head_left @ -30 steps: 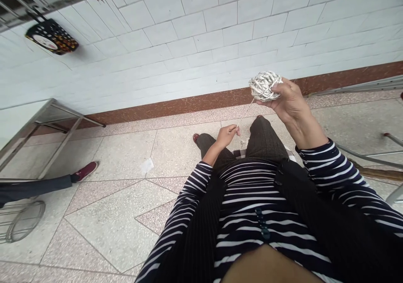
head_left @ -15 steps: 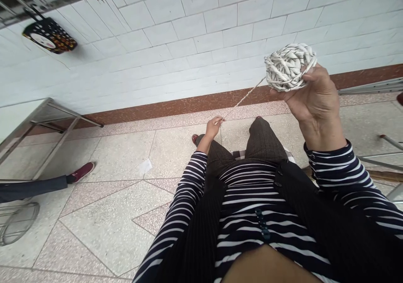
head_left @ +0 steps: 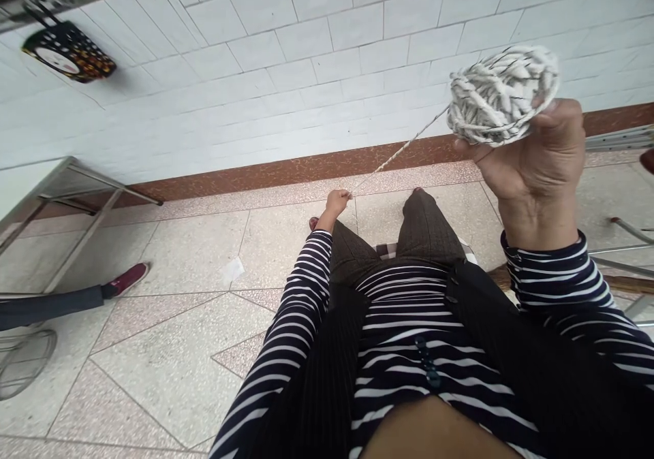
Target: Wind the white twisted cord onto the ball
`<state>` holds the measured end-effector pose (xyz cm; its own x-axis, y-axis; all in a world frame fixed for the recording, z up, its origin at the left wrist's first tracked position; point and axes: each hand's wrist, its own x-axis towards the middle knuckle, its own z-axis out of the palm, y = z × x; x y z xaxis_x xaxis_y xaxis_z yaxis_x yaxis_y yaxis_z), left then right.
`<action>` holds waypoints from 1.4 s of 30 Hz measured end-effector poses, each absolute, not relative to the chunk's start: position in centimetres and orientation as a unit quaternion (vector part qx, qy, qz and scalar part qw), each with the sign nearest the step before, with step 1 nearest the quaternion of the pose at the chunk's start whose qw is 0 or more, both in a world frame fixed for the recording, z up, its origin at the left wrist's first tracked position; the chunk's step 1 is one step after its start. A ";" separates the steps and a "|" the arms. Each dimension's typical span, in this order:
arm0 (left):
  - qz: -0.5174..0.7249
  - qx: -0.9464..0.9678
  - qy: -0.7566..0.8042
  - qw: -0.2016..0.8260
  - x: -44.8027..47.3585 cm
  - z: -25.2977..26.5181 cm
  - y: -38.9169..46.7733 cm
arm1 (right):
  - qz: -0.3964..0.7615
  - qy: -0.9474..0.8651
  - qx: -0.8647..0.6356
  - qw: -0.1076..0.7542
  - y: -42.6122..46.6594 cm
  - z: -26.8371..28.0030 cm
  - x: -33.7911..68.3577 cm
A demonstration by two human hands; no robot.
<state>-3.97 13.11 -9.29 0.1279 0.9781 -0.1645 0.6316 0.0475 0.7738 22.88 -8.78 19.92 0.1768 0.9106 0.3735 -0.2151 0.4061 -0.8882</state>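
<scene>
My right hand [head_left: 536,156] is raised at the upper right, its fingers wrapped round a ball of white yarn [head_left: 503,95] with thin dark strands in it. The fingers behind the ball are partly hidden. From the ball's left side a twisted strand [head_left: 401,151] slants down to my left hand [head_left: 337,202], which is closed in a pinch on it above my left knee. Between the two hands the strand looks taut.
A white-topped metal table [head_left: 30,186] stands at the left, near another person's leg [head_left: 56,306] and a wire stool [head_left: 28,363]. A dark patterned bag [head_left: 71,50] hangs by the tiled wall [head_left: 306,57]. Metal legs [head_left: 623,261] show at the right. Paper [head_left: 234,272] lies on the floor.
My right hand has moved right and slightly up with the yarn ball, which looks larger. My left hand has shifted slightly left, so the strand between them is longer.
</scene>
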 end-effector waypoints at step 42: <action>0.241 0.905 0.285 0.203 1.7 3.6 4.4 | 0.412 -0.565 -0.557 0.448 0.5 0.0 23.2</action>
<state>1.74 4.40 3.58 0.7208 0.6144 0.3208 0.4185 -0.7548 0.5051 23.23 0.49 0.02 0.0212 0.9987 0.0473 0.2593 0.0401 -0.9650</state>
